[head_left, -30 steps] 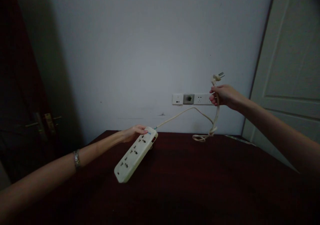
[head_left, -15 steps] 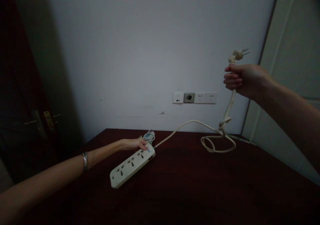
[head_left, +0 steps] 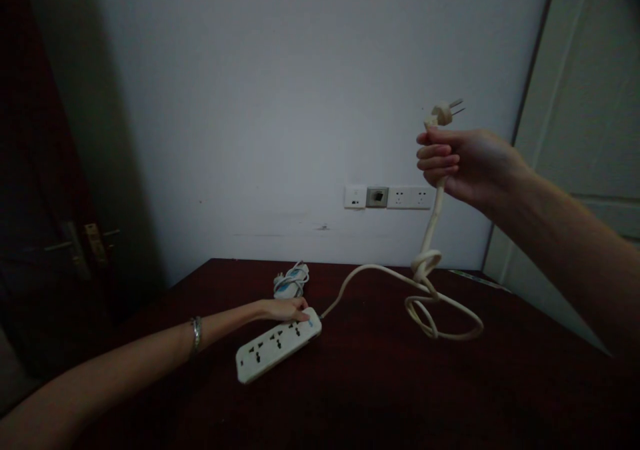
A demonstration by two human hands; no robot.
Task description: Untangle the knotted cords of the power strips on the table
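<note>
My left hand [head_left: 285, 309] grips the far end of a white power strip [head_left: 277, 347], thumb on top near its blue mark. The strip is held at a slant over the dark table. Its white cord [head_left: 367, 268] runs right into a loose knot and loops [head_left: 427, 267] that hang low above or against the tabletop; I cannot tell which. Raised at the right, my right hand [head_left: 457, 160] is closed around the cord just below the plug [head_left: 441, 114]. The plug's metal prongs point to the right.
A second white device with a wrapped cord [head_left: 291, 281] lies at the back of the dark red table [head_left: 350, 390]. Wall sockets [head_left: 409, 197] and a switch panel [head_left: 355, 197] are on the wall behind. A dark door [head_left: 45, 170] stands left, a pale door [head_left: 575, 137] right.
My left hand has brought the power strip right and nearer, away from the wrapped device. My right hand has moved left with the plug, and the cord's loops hang lower and nearer.
</note>
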